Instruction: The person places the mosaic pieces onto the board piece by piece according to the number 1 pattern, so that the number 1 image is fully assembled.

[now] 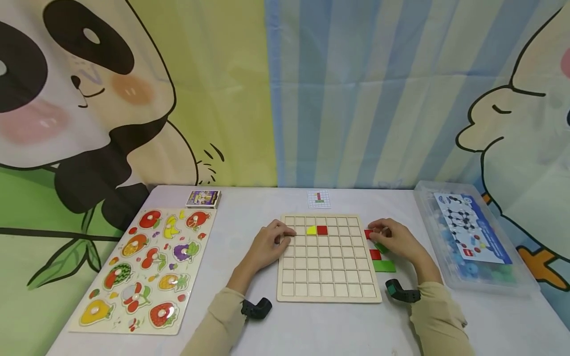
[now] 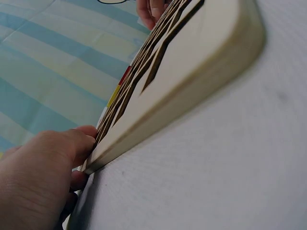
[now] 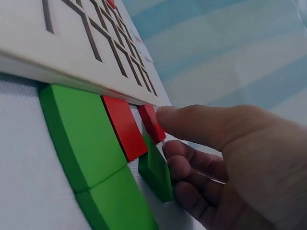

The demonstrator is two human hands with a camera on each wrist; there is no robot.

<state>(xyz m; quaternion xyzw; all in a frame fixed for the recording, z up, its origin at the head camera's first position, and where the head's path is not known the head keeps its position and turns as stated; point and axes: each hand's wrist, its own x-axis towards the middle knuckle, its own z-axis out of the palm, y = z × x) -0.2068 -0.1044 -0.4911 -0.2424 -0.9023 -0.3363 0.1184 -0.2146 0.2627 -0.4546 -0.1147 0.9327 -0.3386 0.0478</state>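
My hands at the grid board

Left hand [image 1: 267, 244] steadies the board [image 1: 328, 289]; right hand [image 1: 394, 240] pinches a red tile [image 3: 152, 122] just right of it.

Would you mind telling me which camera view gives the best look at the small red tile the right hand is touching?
The right wrist view: the red tile fills the frame beside the board's edge, with the right hand's thumb on it. The head view shows it only as a small red patch, partly hidden by fingers. The left wrist view does not clearly show it.
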